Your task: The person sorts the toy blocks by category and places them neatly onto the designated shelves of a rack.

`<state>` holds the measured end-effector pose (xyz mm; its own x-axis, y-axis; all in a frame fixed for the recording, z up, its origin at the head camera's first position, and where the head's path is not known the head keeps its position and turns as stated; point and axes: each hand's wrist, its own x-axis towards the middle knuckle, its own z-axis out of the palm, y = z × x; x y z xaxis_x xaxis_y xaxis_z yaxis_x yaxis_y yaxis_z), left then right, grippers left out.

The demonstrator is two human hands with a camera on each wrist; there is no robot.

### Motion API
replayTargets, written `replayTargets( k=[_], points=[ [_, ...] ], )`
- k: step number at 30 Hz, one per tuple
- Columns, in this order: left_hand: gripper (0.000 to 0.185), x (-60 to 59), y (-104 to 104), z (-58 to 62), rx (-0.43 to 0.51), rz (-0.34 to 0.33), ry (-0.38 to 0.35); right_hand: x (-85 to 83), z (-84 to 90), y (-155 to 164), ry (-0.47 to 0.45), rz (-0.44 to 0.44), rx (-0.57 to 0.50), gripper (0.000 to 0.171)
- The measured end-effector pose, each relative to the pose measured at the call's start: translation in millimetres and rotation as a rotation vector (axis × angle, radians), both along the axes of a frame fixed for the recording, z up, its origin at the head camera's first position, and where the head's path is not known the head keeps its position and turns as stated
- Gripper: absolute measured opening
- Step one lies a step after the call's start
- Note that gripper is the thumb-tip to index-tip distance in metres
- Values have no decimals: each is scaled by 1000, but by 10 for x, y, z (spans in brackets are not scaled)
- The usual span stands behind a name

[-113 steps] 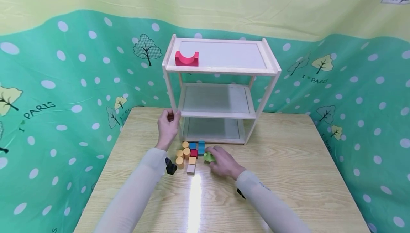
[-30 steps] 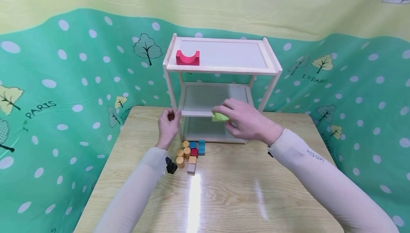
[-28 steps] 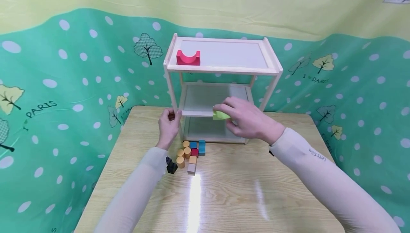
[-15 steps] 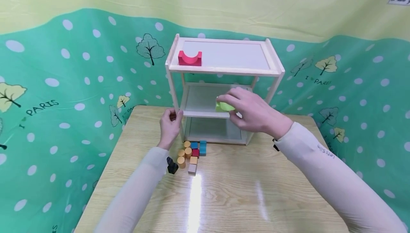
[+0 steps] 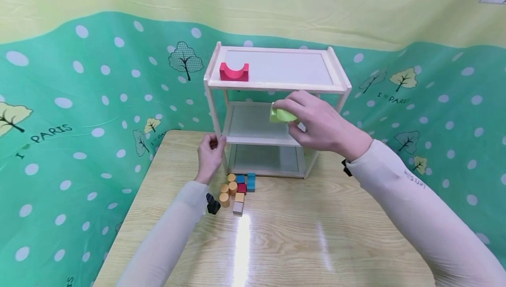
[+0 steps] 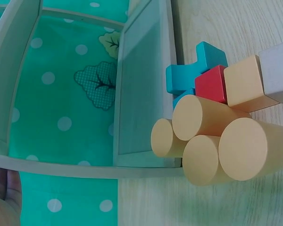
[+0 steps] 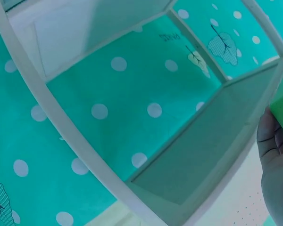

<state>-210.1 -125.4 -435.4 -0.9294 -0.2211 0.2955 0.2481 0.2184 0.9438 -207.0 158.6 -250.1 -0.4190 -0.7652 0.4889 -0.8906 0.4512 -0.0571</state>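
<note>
Green block (image 5: 281,115) sits pinched in the right hand's (image 5: 320,122) fingertip grip.

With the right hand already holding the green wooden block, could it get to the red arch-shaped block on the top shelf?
Probably not without letting go: the right hand grips the green wooden block. The way up to the red arch-shaped block on the shelf's open top looks free.

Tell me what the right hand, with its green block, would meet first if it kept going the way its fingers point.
Probably nothing at once: the right hand points the green block into the shelf's open middle level. Beyond looks free up to the curtain behind, though depth is hard to judge.
</note>
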Motion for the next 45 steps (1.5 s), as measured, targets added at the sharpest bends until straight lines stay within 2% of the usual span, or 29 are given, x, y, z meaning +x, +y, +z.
replayTargets(
  k=[5, 19, 29, 45],
  points=[
    [25, 49, 28, 62, -15, 1, 0, -31, 115, 1, 0, -23, -12, 44],
    [25, 32, 1, 34, -7, -21, 23, -131, 317, -69, 34, -22, -77, 45],
    [24, 17, -14, 33, -21, -19, 46, -311, 456, -179, -45, -116, -61, 43],
    [24, 39, 13, 51, -28, -11, 32, -526, 450, -241, -214, -234, -13, 43]
  ],
)
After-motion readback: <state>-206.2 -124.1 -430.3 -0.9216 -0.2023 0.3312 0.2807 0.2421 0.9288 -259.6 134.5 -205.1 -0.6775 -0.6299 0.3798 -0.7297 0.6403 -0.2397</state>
